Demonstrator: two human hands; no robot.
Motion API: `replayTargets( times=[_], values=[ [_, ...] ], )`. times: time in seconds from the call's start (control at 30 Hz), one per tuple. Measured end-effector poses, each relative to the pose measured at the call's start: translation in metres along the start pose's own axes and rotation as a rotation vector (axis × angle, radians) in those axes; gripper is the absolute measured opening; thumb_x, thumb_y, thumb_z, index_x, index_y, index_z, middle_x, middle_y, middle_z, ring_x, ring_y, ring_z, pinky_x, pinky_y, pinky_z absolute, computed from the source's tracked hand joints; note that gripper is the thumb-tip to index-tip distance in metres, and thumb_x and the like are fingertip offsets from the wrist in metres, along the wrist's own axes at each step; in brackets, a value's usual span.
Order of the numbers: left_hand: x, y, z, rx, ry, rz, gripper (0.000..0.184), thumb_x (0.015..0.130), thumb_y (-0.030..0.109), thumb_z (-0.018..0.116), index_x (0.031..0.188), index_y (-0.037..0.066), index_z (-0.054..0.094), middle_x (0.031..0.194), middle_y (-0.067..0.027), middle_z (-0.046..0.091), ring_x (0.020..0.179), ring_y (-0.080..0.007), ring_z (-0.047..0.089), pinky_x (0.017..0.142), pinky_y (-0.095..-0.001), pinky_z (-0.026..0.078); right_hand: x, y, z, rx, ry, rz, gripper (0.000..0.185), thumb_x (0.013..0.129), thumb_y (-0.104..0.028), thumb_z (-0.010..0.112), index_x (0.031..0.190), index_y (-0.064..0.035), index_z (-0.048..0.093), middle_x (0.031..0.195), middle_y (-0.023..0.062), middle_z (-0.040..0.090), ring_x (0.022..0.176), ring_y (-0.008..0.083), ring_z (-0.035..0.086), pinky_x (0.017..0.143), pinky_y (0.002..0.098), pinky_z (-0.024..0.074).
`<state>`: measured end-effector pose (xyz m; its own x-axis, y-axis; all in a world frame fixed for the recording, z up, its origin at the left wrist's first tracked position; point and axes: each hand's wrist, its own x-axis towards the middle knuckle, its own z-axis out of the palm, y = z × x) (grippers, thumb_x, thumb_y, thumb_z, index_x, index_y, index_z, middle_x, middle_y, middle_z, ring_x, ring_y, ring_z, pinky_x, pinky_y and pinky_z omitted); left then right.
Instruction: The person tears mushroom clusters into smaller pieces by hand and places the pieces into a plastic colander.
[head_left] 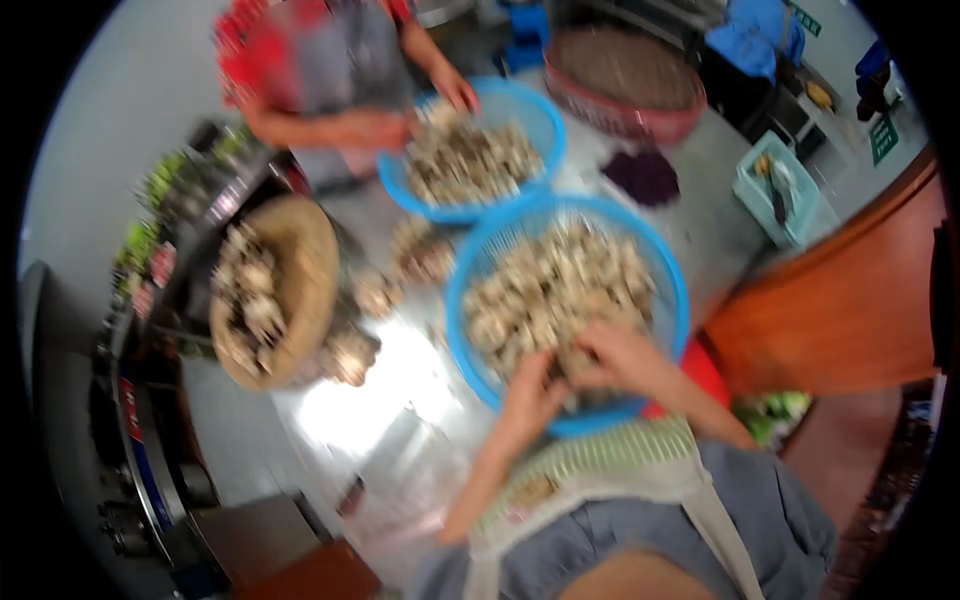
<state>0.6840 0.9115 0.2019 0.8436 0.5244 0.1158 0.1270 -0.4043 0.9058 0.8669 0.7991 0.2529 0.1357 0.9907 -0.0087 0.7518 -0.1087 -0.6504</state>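
Note:
A blue plastic basket (682, 330) full of pale mushroom pieces (560, 280) stands on the metal table in front of me. Over its near side, my left hand (533, 392) has its fingers curled together, pinching a mushroom. My right hand (622, 358) is right beside it, low over the pile, with its fingers bent around a mushroom too. Motion blur and the heap partly hide what lies between the fingertips. The two hands almost touch.
A co-worker (340, 70) handles mushrooms in a second blue basket (553, 120). A tilted woven basket (318, 270) of mushroom clusters lies left, with loose clusters (352, 355) nearby. A red-rimmed tub (625, 122), a dark purple heap (642, 178) and a pale-green bin (800, 235) are at far right.

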Motion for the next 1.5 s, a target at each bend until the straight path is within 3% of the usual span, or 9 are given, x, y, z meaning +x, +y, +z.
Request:
replayTargets(
  times=[0.23,0.57,0.63,0.77,0.87,1.1,1.27,1.37,1.5],
  values=[
    [0.004,0.021,-0.012,-0.042,-0.080,-0.090,0.059,0.084,0.007,0.070,0.139,0.004,0.050,0.102,-0.0159,0.057,0.086,-0.0289,0.058,0.077,-0.0369,0.049,-0.001,0.005,0.012,-0.268,0.089,-0.075,0.027,0.085,-0.030,0.071,0.096,-0.0073,0.061,0.090,0.0101,0.063,0.079,0.0315,0.066,0.065,0.0423,0.0541],
    [-0.004,-0.008,-0.022,-0.007,0.107,-0.026,0.055,0.083,0.002,0.067,0.137,0.006,0.056,0.097,-0.0034,0.058,0.073,-0.0119,0.055,0.065,-0.0272,0.049,-0.013,0.007,-0.014,0.260,0.579,0.253,0.030,0.086,-0.012,0.068,0.115,-0.0030,0.066,0.086,0.0129,0.066,0.077,0.0306,0.065,0.070,0.0360,0.0521],
    [-0.003,0.011,-0.033,-0.046,0.084,-0.118,0.056,0.084,-0.001,0.065,0.139,0.006,0.054,0.104,-0.0047,0.059,0.077,-0.0118,0.055,0.069,-0.0268,0.050,-0.003,0.001,-0.025,-0.038,0.725,-0.055,0.030,0.086,-0.016,0.071,0.114,-0.0056,0.067,0.088,0.0119,0.064,0.076,0.0316,0.066,0.070,0.0370,0.0526],
    [-0.003,0.022,-0.029,-0.146,0.065,-0.155,0.056,0.086,-0.004,0.064,0.141,0.005,0.053,0.121,-0.0064,0.057,0.087,-0.0122,0.056,0.080,-0.0259,0.050,-0.004,-0.009,-0.015,-0.145,0.682,-0.041,0.029,0.086,-0.020,0.073,0.110,-0.0060,0.068,0.092,0.0113,0.063,0.080,0.0316,0.066,0.072,0.0376,0.0525],
    [-0.002,0.031,-0.028,-0.143,0.062,-0.115,0.056,0.085,-0.005,0.065,0.140,0.004,0.054,0.117,-0.0063,0.058,0.088,-0.0135,0.057,0.081,-0.0264,0.050,-0.004,-0.024,-0.003,0.237,0.166,0.204,0.023,0.087,-0.021,0.073,0.102,-0.0039,0.068,0.094,0.0123,0.063,0.087,0.0283,0.066,0.075,0.0372,0.0512],
    [-0.006,0.033,-0.024,-0.072,0.106,-0.116,0.058,0.082,-0.007,0.065,0.138,0.005,0.056,0.108,-0.0064,0.056,0.089,-0.0159,0.057,0.080,-0.0282,0.049,0.003,-0.005,0.019,0.325,0.337,0.042,0.023,0.093,-0.024,0.070,0.102,-0.0028,0.068,0.089,0.0063,0.063,0.074,0.0178,0.061,0.070,0.0304,0.0494],
    [-0.010,0.028,-0.028,-0.017,0.014,-0.230,0.058,0.081,-0.002,0.070,0.138,0.006,0.056,0.112,-0.0073,0.057,0.097,-0.0177,0.058,0.084,-0.0286,0.049,-0.001,0.000,-0.001,1.016,0.214,0.289,0.025,0.107,-0.023,0.050,0.113,-0.0024,0.063,0.083,-0.0023,0.060,0.068,0.0040,0.051,0.062,0.0193,0.0435],
    [0.000,0.028,-0.027,0.228,0.189,0.121,0.057,0.084,0.005,0.073,0.138,0.004,0.055,0.120,-0.0090,0.058,0.106,-0.0196,0.060,0.088,-0.0299,0.050,-0.004,-0.003,-0.001,1.048,0.041,0.244,0.031,0.108,-0.027,0.045,0.120,-0.0025,0.059,0.081,-0.0023,0.059,0.065,0.0025,0.049,0.058,0.0168,0.0404],
    [0.017,0.047,-0.022,-0.561,0.180,-0.115,0.049,0.092,0.012,0.071,0.136,-0.001,0.055,0.117,-0.0105,0.061,0.107,-0.0179,0.061,0.091,-0.0304,0.052,-0.003,-0.014,0.005,1.079,-0.185,0.239,0.033,0.109,-0.031,0.045,0.119,-0.0043,0.060,0.082,-0.0014,0.060,0.070,0.0044,0.053,0.063,0.0195,0.0446]
  ],
)
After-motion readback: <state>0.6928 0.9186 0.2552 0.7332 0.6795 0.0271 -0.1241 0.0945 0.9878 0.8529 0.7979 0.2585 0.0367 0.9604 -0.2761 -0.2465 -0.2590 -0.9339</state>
